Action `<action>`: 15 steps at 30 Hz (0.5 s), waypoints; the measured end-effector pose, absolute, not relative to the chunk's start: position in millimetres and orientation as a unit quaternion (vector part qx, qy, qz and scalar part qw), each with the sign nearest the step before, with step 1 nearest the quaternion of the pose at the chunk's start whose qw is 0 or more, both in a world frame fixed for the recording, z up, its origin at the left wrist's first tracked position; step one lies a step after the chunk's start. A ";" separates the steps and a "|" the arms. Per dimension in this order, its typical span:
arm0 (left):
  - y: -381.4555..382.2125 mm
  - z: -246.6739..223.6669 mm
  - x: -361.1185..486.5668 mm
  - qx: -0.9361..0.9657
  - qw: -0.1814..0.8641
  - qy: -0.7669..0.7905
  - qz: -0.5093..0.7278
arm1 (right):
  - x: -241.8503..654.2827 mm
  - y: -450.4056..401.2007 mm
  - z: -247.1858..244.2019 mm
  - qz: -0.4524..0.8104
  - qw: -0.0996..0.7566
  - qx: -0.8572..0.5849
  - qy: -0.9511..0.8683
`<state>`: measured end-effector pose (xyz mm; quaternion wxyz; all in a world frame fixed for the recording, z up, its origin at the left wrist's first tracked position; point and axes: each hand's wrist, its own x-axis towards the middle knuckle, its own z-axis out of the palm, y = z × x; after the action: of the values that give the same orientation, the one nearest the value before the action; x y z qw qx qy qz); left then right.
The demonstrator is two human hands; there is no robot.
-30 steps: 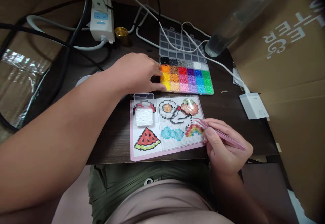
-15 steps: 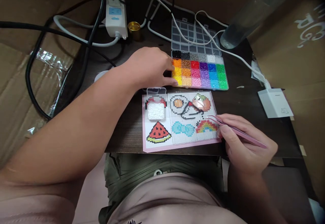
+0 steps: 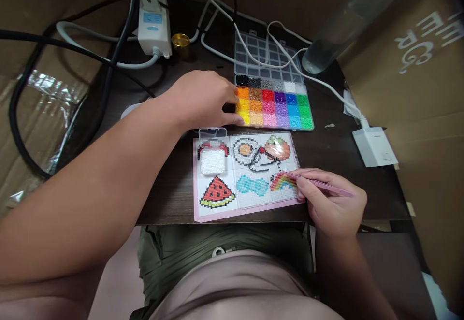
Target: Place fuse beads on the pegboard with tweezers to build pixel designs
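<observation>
While the left hand point(image 3: 203, 98) rests part-open against the bead box's point(image 3: 279, 127) 9 o'clock edge, the right hand point(image 3: 335, 204) grips pink tweezers point(image 3: 321, 185) whose prongs, parted 0.5 s ago, now look closed at the pegboard's point(image 3: 253, 201) 3 o'clock, suggesting a pinch among loose black beads point(image 3: 273, 177).

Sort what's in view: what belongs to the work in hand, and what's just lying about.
Apparently in use:
- tweezers, in the right hand
- bead box, at the left hand
- pattern sheet
- tub of white beads

Apparently just lying about:
- power strip
- gold cup
- charger
</observation>
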<state>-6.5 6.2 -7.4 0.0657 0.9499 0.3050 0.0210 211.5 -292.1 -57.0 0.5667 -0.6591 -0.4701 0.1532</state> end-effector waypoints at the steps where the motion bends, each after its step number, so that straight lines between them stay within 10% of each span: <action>1: 7.5 -8.9 -7.3 0.951 0.062 0.301 0.026 | 211.4 -291.3 -57.4 0.154 0.570 -0.656 -0.470; 15: 10.6 -9.6 -7.2 0.947 0.065 0.313 0.019 | 207.4 -285.8 -51.2 0.158 0.569 -0.650 -0.479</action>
<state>-7.2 10.6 -9.6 0.0654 0.9474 0.3127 0.0188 207.4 -285.8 -51.2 0.5688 -0.6495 -0.4793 0.1576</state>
